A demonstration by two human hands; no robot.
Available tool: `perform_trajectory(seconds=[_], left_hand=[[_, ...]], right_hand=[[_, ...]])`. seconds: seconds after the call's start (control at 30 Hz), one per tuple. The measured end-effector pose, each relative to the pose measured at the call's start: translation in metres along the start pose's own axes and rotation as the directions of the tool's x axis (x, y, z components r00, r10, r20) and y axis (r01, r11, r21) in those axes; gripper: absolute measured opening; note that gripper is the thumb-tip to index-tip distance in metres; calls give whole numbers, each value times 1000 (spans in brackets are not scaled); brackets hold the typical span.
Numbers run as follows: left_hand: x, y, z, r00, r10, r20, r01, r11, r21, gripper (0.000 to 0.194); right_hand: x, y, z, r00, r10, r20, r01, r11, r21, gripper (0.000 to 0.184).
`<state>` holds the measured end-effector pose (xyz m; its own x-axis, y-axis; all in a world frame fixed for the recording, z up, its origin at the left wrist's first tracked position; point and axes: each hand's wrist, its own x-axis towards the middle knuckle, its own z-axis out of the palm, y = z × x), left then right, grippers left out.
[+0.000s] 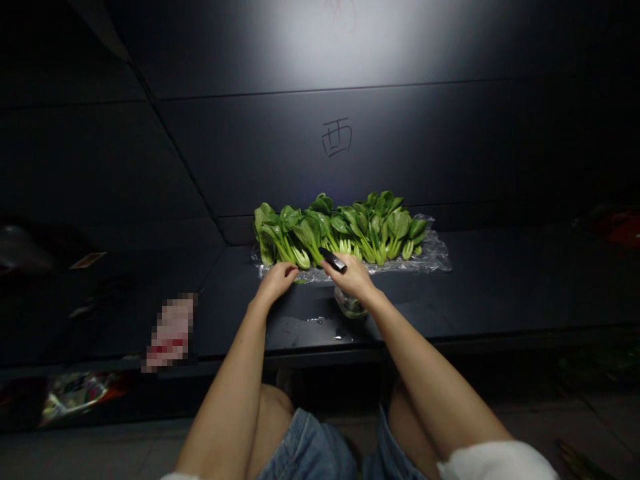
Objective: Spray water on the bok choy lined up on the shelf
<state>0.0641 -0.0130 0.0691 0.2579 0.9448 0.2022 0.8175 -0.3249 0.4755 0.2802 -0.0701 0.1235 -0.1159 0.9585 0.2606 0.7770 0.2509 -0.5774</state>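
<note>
A row of green bok choy (350,230) lies on a clear plastic sheet (435,257) on a dark shelf, leaves toward the back panel and pale stems toward me. At the front left of the row, my left hand (278,281) is closed, its fingertips beside a stem; what they pinch, if anything, is hidden. My right hand (351,275) is closed around a black tool with a shiny end (333,260), near the middle stems. The tool's kind does not show. Under my right wrist sits a rounded clear plastic bag (351,305), partly covered.
Small wet patches (339,335) shine on the shelf (400,320) near its front edge. A blurred-out pinkish item (171,332) and a small card (89,260) lie to the left. A shiny packet (80,395) is lower left. The back panel (280,147) bears a handwritten character.
</note>
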Motion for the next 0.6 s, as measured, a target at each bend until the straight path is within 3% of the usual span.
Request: perform_trajectory(seconds=[0.4, 0.6], left_hand=[[-7, -7, -9, 988, -142, -58, 142, 990, 7, 30], [-11, -14, -9, 985, -159, -60, 160, 987, 12, 30]], right_hand=[[4, -20, 20, 995, -97, 27, 97, 995, 15, 28], [5, -31, 28, 982, -186, 10, 185, 980, 75, 25]])
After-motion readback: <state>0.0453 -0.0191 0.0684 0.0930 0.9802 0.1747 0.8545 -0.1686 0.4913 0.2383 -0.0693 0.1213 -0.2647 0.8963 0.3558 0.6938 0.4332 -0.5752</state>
